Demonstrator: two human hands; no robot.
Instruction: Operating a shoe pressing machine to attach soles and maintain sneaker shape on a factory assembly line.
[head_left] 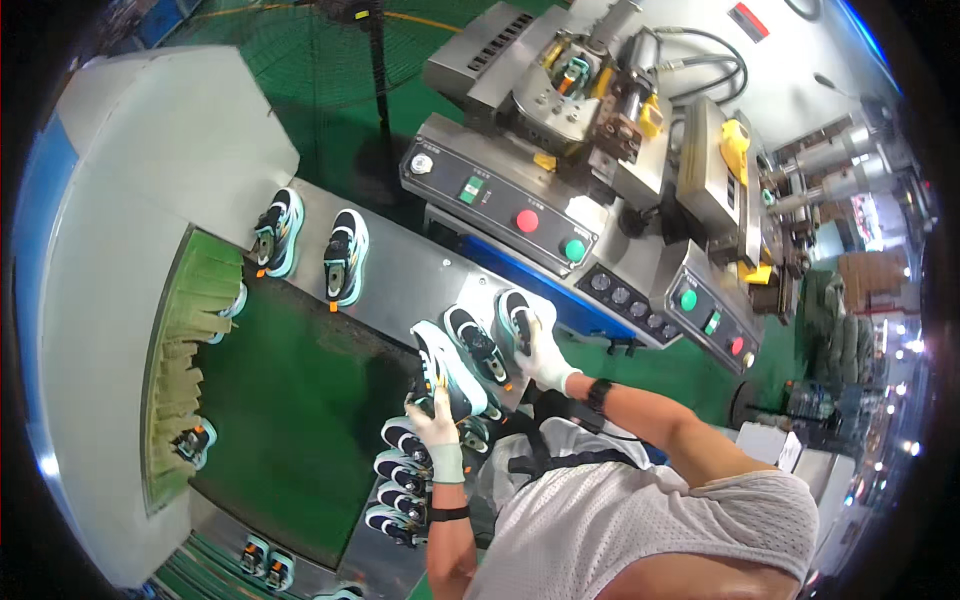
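My left hand (pixel 436 428), in a white glove, is closed on the heel end of a black and white sneaker (pixel 446 368) with a pale mint sole. The sneaker is tilted so that its side shows. To its right, my right hand (pixel 543 358), also gloved, grips another sneaker (pixel 514 312) of the same kind from its near end. Between the two, a third sneaker (pixel 476 342) rests on the metal ledge with an orange tab at its heel. My fingers partly cover both held shoes.
Two more sneakers stand farther left on the metal ledge (pixel 400 275). Several shoes are lined up beside my left forearm. A pressing machine with a button panel (pixel 500 200) rises beyond the ledge. At left, a white housing (pixel 110 250) has a green strip curtain (pixel 185 340) with shoes by it.
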